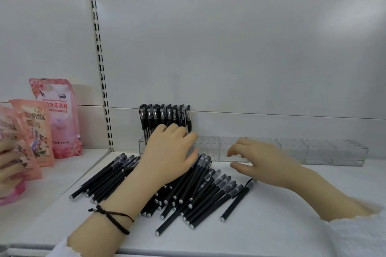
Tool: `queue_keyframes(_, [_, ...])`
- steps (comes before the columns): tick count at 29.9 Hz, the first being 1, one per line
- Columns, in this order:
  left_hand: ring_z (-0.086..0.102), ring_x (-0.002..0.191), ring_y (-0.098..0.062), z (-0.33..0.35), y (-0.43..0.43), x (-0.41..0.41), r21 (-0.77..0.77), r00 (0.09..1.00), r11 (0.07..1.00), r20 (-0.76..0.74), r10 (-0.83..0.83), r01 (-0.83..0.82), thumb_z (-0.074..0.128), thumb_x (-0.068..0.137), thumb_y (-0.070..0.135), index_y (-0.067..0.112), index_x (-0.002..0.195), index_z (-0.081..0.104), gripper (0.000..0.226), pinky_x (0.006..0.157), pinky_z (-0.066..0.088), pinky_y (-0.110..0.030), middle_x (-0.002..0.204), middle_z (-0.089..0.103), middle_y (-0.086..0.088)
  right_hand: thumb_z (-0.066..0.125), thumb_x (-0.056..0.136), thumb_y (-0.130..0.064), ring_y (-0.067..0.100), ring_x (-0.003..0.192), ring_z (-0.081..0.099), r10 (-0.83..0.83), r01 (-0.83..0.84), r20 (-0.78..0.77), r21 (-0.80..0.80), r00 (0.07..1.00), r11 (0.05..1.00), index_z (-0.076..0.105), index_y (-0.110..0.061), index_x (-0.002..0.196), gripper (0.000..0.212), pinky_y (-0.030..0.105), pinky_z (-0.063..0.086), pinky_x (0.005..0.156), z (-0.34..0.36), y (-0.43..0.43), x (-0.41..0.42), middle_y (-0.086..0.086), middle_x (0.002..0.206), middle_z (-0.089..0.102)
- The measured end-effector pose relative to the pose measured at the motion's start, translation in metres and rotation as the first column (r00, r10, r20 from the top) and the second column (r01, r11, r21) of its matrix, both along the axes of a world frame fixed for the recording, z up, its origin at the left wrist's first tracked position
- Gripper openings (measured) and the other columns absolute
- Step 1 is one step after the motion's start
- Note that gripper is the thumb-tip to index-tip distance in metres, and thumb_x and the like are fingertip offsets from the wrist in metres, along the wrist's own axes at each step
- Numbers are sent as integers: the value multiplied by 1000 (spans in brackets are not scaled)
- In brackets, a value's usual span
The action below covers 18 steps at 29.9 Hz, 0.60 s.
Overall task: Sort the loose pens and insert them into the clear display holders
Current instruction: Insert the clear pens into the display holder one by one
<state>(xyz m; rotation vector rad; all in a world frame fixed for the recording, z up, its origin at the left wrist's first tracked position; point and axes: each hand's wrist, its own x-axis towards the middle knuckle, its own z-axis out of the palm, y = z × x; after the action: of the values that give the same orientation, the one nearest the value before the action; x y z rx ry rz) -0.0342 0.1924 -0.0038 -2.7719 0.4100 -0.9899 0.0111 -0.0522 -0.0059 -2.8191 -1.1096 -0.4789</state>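
Note:
Several black pens (200, 194) lie in a loose pile on the white shelf. A row of clear display holders (292, 150) stands along the back panel; its leftmost section holds several upright black pens (163, 117). My left hand (169, 152) reaches over the pile to the base of the upright pens, its fingertips hidden among them. My right hand (257, 160) hovers blurred in front of the empty holders, fingers loosely curled, holding nothing I can see.
Pink detergent refill pouches (56, 117) stand on the neighbouring shelf at left, beyond a slotted upright (102, 89). Another person's hand (6, 165) grips a pouch at the far left edge. The shelf's front edge (188, 250) runs along the bottom.

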Motion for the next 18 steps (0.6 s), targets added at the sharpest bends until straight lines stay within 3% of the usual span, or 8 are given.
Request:
queue_keyframes(3, [56,93,-19,0,-20,6,0,1000,1000,-4,-12,12,25,92,48,26,113,59,46,81,40,-36,94,63,7,51,95,-42,-1,97,50,24,-18,-107,55,994,998,55,-34,116,23,25,44,86,-4,-3,6,-22,108,49])
queue_keyframes(7, [55,91,-19,-5,-40,11,-23,999,999,-32,-35,34,32,95,46,24,114,58,39,78,38,-35,92,62,5,64,89,-38,-2,88,55,103,-67,-280,135,954,989,62,-38,100,11,12,42,74,1,-15,15,-20,96,58])
queue_keyframes(11, [55,91,-17,-3,-45,16,-59,997,998,-77,-25,21,33,96,45,25,110,59,35,81,40,-33,91,62,7,70,80,-41,-6,93,54,88,-62,-410,77,908,995,66,-47,92,14,10,41,74,5,-42,18,-24,97,60])
queue_keyframes(13, [56,91,-15,3,-52,20,-166,990,983,-104,-93,75,37,96,43,26,110,59,31,82,42,-34,92,63,9,71,78,-39,-9,94,52,69,-68,-452,20,889,998,67,-48,93,19,9,38,74,4,-50,18,-26,99,59])
queue_keyframes(16, [56,87,-8,3,-68,21,-414,969,895,-101,-225,165,44,96,40,28,103,61,22,76,46,-30,86,59,17,74,80,-28,-6,91,56,112,-81,-484,85,868,993,69,-39,89,15,6,38,71,1,-52,22,-21,95,62])
queue_keyframes(18, [53,82,-1,-2,-75,21,-477,957,859,-115,-267,183,45,95,40,31,96,60,17,70,45,-26,78,54,20,71,84,-23,-5,88,57,137,-97,-485,108,864,989,70,-31,90,11,7,39,70,-1,-49,24,-18,94,64])
